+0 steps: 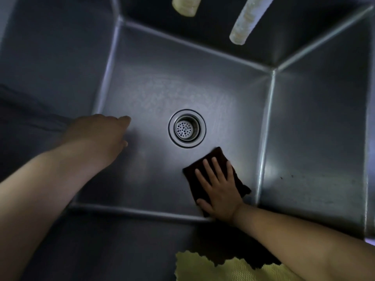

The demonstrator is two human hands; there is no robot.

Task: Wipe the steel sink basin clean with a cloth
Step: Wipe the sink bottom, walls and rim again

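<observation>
I look straight down into a deep steel sink basin (154, 82) with a round perforated drain (186, 128) in the middle of its floor. A dark brown cloth (215, 159) lies flat on the floor, just right of and nearer than the drain. My right hand (219, 185) presses on it with fingers spread and straight. My left hand (101, 136) hovers near the basin's left side, fingers relaxed and pointing toward the drain, holding nothing.
Two pale spouts hang over the far side of the basin, a short one (186, 6) and a longer one (247, 19). A yellow cloth (213, 268) lies at the near edge below my right forearm. Dark specks mark the right wall (316, 179).
</observation>
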